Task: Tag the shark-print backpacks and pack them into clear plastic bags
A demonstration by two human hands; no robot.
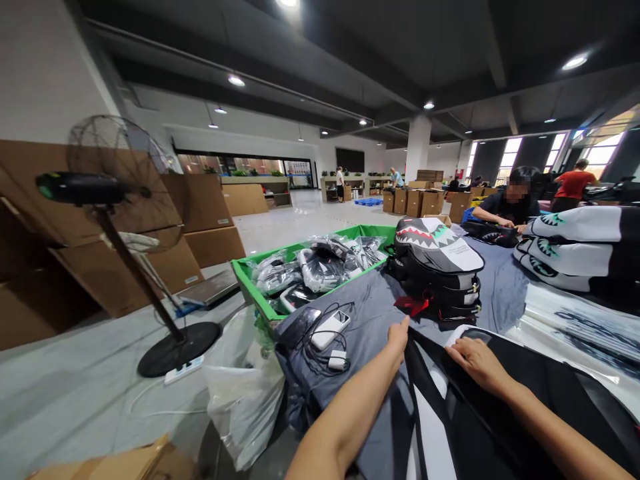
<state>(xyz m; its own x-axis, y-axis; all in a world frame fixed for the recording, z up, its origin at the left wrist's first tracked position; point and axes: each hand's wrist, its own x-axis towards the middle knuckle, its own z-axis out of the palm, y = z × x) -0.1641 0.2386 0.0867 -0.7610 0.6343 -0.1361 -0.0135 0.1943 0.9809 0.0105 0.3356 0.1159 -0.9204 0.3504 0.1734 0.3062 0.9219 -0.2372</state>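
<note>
A black and white backpack [530, 393] lies in front of me on the cloth-covered table. My left hand [399, 337] is closed on a black strap or edge at its left side. My right hand [477, 360] rests on its upper edge with fingers curled, pinching the white-trimmed rim. Just beyond my hands stands a stack of backpacks, the top one [440, 247] grey and white with a shark-mouth print. A red ribbon [414, 305] hangs beside that stack.
A green bin [255, 287] holds plastic-wrapped bags. Left on the cloth are a white power bank [330, 330] and cables. More backpacks [575, 243] and plastic sleeves [580, 320] are at right. A person [515, 200] works across the table. A fan [145, 247] stands left.
</note>
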